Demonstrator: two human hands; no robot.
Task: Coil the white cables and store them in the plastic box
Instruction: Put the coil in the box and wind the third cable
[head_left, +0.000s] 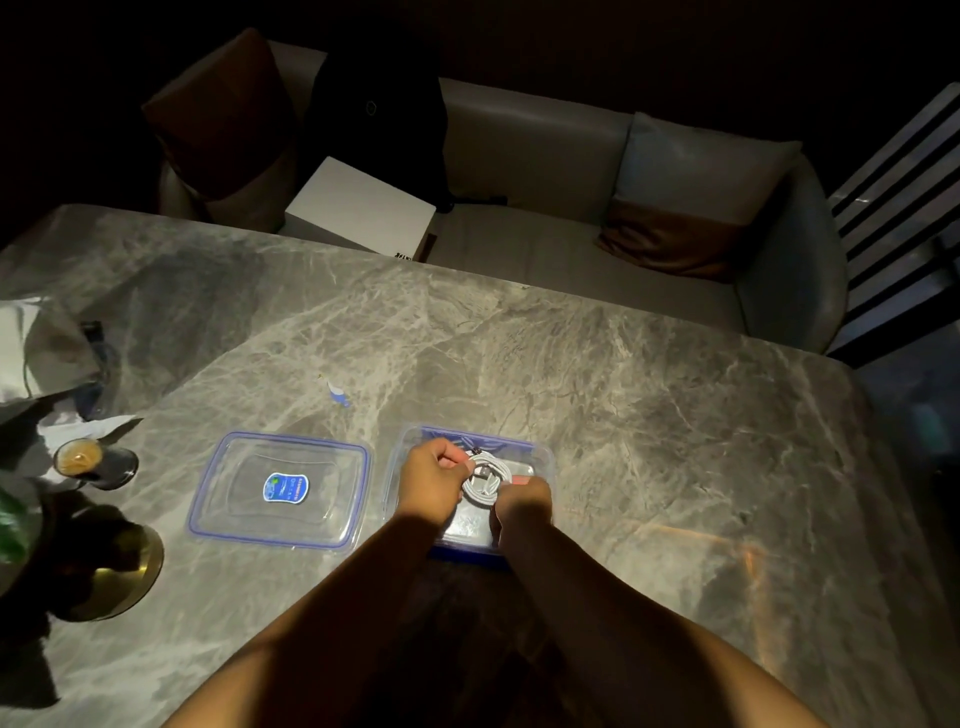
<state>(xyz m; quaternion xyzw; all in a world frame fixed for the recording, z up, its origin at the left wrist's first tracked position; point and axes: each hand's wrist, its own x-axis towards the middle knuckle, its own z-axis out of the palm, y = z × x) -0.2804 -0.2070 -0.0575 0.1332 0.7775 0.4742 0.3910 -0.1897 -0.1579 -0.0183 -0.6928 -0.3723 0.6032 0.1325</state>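
A clear plastic box (540, 457) with a blue rim stands on the marble table, near the front middle. Over it both hands hold a coiled white cable (480, 483). My left hand (428, 480) pinches the coil's upper left side, its fingers curled round the loops. My right hand (522, 506) grips the coil's lower right side. A plug end shows at the coil's top. The box's clear lid (228, 499), with a blue sticker in its middle, lies flat to the left of the box.
A small blue and white scrap (337, 393) lies on the table (649, 415) behind the lid. A glass candle (78, 457), a brass base (124, 577) and crumpled paper sit at the left edge. A sofa with a white box (361, 208) is beyond the table.
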